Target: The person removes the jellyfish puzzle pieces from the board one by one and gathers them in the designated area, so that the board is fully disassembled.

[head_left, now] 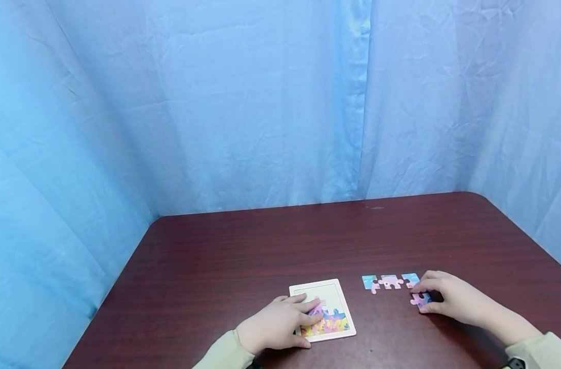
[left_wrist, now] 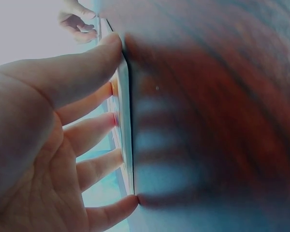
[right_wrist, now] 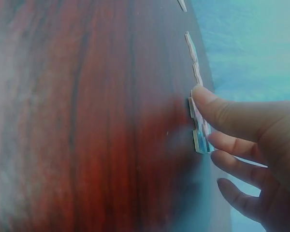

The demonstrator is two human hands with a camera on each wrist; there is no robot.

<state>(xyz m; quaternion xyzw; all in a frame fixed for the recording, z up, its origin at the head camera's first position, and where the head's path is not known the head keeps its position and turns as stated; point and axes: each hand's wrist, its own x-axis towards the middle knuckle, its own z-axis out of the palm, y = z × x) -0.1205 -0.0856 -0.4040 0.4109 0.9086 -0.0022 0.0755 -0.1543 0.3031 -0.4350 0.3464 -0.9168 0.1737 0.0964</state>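
- Blue curtains [head_left: 262,113] rise behind the far edge of the tabletop and along its left and right edges.
- The dark red-brown tabletop [head_left: 239,246] shows both far corners rounded.
- Pale sleeves [head_left: 229,352] cover both forearms; a small dark device [head_left: 516,363] sits at the right cuff.
- The right hand [head_left: 462,300] is over the part nearer the tabletop's right edge, thumb and index finger curled and pinching a puzzle piece between them; in the right wrist view its other fingers curve loosely.
- The left hand [head_left: 280,320] rests on a puzzle tray, its fingers fairly straight and spread apart, the thumb at the tray's near left corner.
- The white-rimmed puzzle tray [head_left: 345,307] lies flat, well apart from the tabletop's far edge and roughly midway between its sides.
- Fitted pieces [head_left: 337,323], yellow, blue and pink, fill the tray along its near edge; white bed shows toward its far edge.
- Three loose pieces [head_left: 391,281], blue and pink, form a row between the tray and the right hand; the middle one bears an eye.
- The pinched puzzle piece [head_left: 418,301], purple and blue, is just nearside of the row's right end.
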